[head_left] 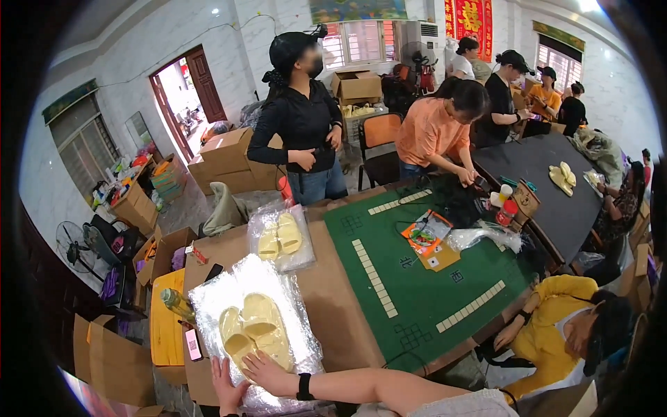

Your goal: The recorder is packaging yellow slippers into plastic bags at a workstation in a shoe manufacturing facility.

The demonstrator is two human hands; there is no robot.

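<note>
A pair of pale yellow slippers [262, 318] lies on a stack of shiny clear plastic bags [303, 340] at the near left of the table. My right hand [269, 373], with a black band at its wrist, rests over the near end of the slippers, its fingers spread. Beside it, my left hand [226, 384] touches the near left part of the bags, fingers stretched out and apart. Neither hand grips anything that I can see. Just beyond, another pair of yellow slippers [281, 236] lies on clear plastic bags.
On the brown table covering [340, 299] a green mat [361, 226] with printed tiles stretches right. An orange packet [425, 236] and red-lidded jar [507, 210] stand farther off. A bottle [177, 304] and phone [192, 344] are left. Several people work around; one in yellow [556, 333] sits right.
</note>
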